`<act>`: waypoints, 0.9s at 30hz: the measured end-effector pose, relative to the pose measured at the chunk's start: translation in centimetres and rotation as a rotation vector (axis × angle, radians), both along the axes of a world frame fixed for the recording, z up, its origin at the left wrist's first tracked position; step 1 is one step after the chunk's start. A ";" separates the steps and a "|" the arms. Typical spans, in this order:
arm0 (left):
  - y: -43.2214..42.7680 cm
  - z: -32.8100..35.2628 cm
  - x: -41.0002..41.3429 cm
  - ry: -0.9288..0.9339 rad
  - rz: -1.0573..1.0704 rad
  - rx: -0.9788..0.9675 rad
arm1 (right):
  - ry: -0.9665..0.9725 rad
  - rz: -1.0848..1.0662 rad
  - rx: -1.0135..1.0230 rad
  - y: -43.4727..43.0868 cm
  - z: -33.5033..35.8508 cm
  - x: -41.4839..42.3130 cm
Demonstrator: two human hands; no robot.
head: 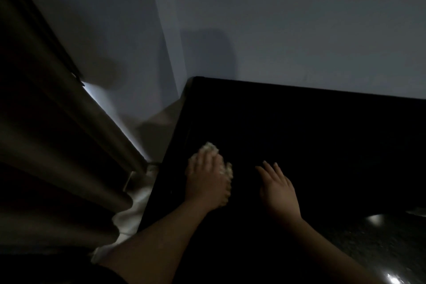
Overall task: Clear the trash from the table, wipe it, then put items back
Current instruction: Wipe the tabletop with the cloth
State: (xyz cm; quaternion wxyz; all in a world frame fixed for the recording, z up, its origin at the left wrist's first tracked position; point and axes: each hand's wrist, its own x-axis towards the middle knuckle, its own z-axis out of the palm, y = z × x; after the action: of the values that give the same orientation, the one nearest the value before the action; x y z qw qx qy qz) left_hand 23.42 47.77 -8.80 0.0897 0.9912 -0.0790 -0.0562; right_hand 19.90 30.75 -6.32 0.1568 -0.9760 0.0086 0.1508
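Table [299, 140]: plain glossy black, with a dark, finely speckled patch at its near right corner carrying white glints. Cloth [211, 147]: pale cream, nubbly texture; curtain [46, 122]: dull olive-brown, unpatterned, banded by shadowed folds, with white fabric [136, 205] below it. Wall [299, 18]: plain blue-grey, crossed by darker shadows.

Cloth [211, 147]: pale, off-white, nubbly, bunched up. It lay on the worktop [311, 127] close to the left edge, on the near part of the surface. The left hand [206, 180] pressed on it palm down and covered most of it. Cloth showed beyond the fingertips and along the hand's right side.

Worktop: black and glossy, with its far-left corner in view. Two bright reflections sat on the near-right part. Light was dim, so dirt or streaks on the surface could not be judged.
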 end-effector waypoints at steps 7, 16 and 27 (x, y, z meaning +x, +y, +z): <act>4.5 0.0 3.4 -0.018 -0.225 0.127 | -0.008 0.021 0.025 0.7 -0.6 2.5; -2.9 -0.6 2.7 0.083 -0.277 -0.037 | -0.130 -0.032 0.024 0.9 -0.9 3.2; -1.2 -0.8 6.9 -0.001 0.128 -0.097 | -0.076 -0.112 -0.002 -3.1 -0.5 4.2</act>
State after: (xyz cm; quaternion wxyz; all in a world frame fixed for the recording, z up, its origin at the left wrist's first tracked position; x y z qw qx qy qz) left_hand 30.28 46.56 -9.61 0.1409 0.9888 -0.0184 -0.0458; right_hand 24.08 27.70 -6.80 0.1643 -0.9791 0.0576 0.1048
